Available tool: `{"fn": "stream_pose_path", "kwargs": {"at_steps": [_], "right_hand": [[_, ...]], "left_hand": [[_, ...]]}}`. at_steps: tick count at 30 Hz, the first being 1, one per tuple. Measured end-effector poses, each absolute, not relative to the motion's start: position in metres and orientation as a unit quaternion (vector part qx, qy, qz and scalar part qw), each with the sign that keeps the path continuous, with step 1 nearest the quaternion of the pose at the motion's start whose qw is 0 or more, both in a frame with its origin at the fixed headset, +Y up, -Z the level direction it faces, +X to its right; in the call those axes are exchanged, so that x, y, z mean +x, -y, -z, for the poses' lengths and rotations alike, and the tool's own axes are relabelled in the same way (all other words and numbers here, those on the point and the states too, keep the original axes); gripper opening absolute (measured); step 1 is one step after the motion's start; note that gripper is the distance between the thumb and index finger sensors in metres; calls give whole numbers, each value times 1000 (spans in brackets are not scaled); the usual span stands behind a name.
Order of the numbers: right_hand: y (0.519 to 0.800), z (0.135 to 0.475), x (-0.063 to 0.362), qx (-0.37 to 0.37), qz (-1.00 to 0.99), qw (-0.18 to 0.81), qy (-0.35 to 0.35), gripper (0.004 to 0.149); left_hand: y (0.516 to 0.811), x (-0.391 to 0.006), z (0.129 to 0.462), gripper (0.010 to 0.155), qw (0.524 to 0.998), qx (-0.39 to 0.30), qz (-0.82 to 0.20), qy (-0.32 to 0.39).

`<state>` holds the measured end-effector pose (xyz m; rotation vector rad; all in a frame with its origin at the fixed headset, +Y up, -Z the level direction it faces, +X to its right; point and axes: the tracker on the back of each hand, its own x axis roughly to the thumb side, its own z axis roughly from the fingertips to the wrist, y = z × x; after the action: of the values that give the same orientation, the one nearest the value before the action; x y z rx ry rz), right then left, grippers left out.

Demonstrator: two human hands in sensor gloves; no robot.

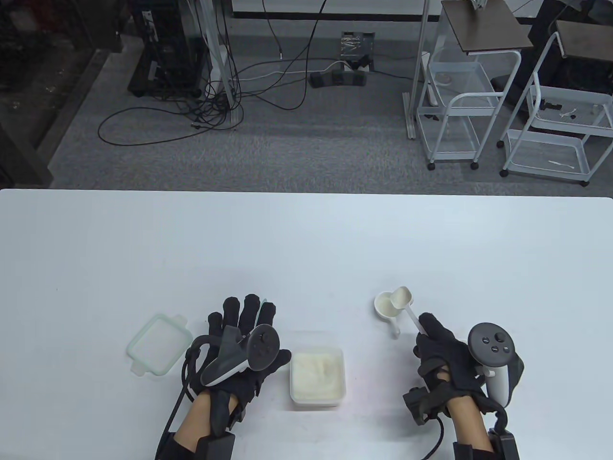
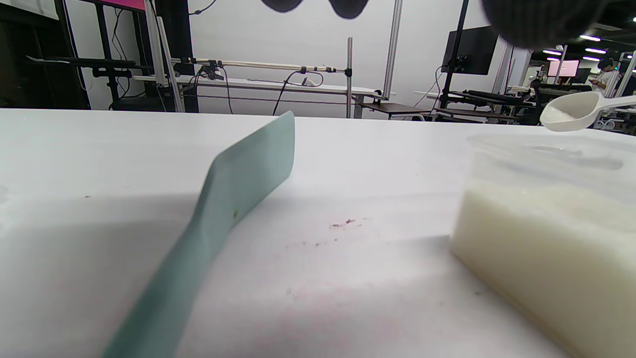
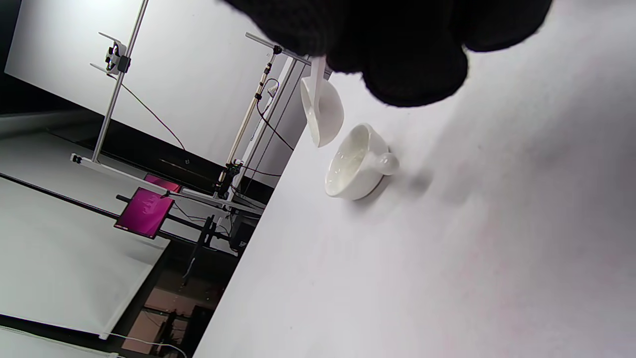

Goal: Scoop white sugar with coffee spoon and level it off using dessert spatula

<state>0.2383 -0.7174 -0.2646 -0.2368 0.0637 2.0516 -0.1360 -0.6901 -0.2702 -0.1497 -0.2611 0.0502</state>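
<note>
So right now the right hand [image 1: 443, 352] pinches the handle of the coffee spoon [image 1: 401, 298], and the bowl of it hangs tipped over a little white cup [image 1: 387, 306] that sits on the table [image 1: 306, 239]. From the right wrist view the spoon looks pretty much empty and tilted on its side just above the cup's rim, so my read is that it's tipping out there, or has just finished

The left hand [image 1: 242, 342] lies flat, fingers spread out over the green dessert spatula [image 2: 223, 209]. In the table view only a sliver of the blade peeks out past the fingertips, and the left wrist view shows the blade lying low across the table. Can't honestly tell if the hand is actually gripping it or just resting on top

The white sugar [image 1: 317, 371] is in the open clear tub [image 1: 317, 400] between the two hands, its lid [image 1: 155, 345] off to the left of the left hand

If I were doing this step: get the spoon level before anything else. For a scoop, dig in shallow and come up heaped. Then get a proper hold on the spatula, lay the straight edge flat on the spoon rim and sweep once, over the tub so the extra falls back in. Tilted spoon = spill on the table
</note>
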Motion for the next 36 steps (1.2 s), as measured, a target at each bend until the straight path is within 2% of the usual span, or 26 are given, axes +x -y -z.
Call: {"fn": "stream_pose_path", "kwargs": {"at_steps": [17, 25, 27, 36], "right_hand": [[713, 266, 205, -49, -949, 311, 3, 54], [711, 262, 180, 6, -994, 98, 36, 54], [711, 262, 175, 12, -997, 71, 40, 54], [705, 258, 175, 13, -994, 95, 60, 52]], "left_hand": [[690, -136, 271, 98, 988, -86, -21, 126], [691, -137, 272, 98, 988, -89, -19, 123], [691, -136, 272, 98, 988, -89, -19, 124], [691, -136, 272, 98, 988, -91, -16, 123]]}}
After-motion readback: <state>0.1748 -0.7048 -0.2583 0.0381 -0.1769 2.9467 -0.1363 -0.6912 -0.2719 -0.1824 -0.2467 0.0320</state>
